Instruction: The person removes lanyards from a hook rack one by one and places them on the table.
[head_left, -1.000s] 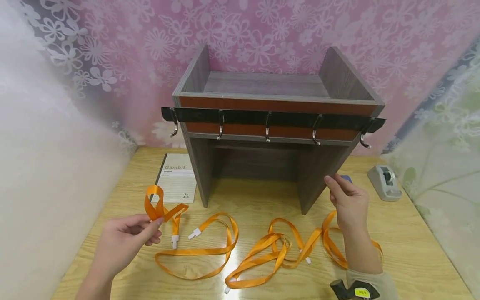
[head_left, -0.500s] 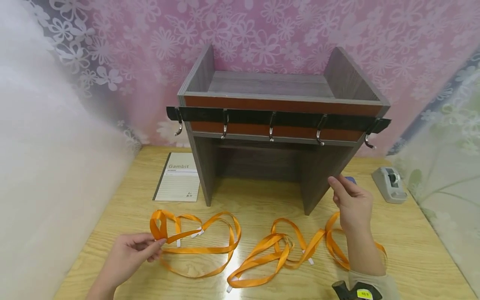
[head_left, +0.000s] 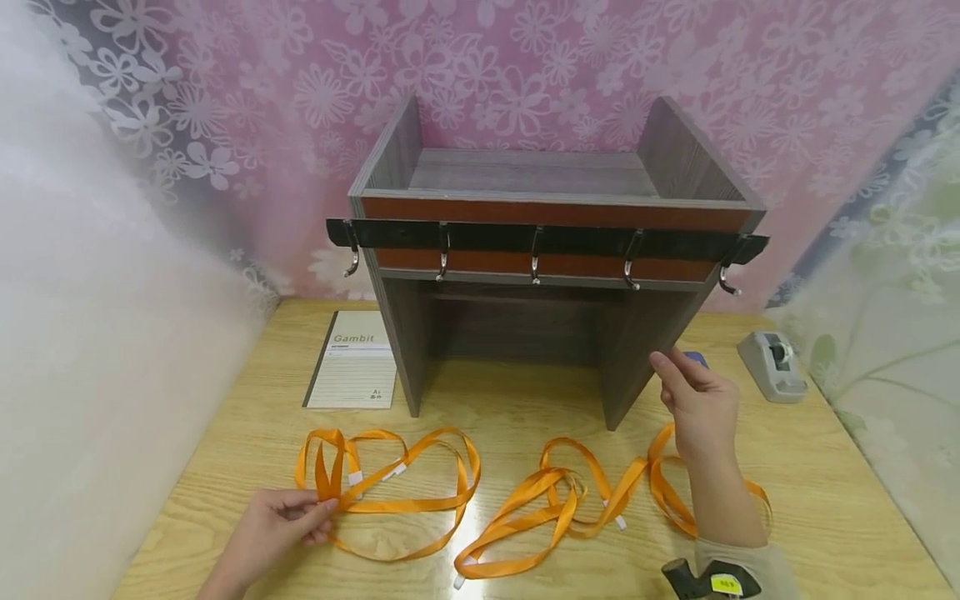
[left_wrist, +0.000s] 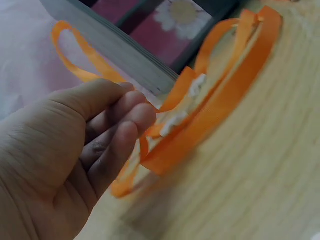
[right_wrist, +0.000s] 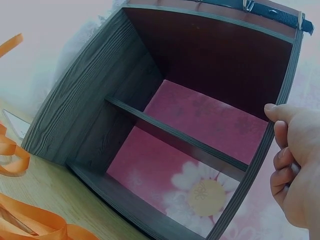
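My left hand pinches an orange ribbon lanyard between thumb and fingers, low over the table at the left. A loop of the lanyard stands up above the fingertips, and white clips show on the ribbons beyond the hand. At the right, my right hand holds the front edge of a grey wooden shelf. In the right wrist view its thumb lies on the side panel's edge, with the other fingers curled at the outer side. Several hooks hang from the shelf's black strip.
More orange lanyards lie in loose loops across the front of the table. A notebook lies left of the shelf. A tape dispenser stands at the right, and a small blue thing shows behind my right hand.
My left hand has come down and slightly right, bringing the lanyard's loop close to the other ribbons. The right hand keeps its place on the shelf.
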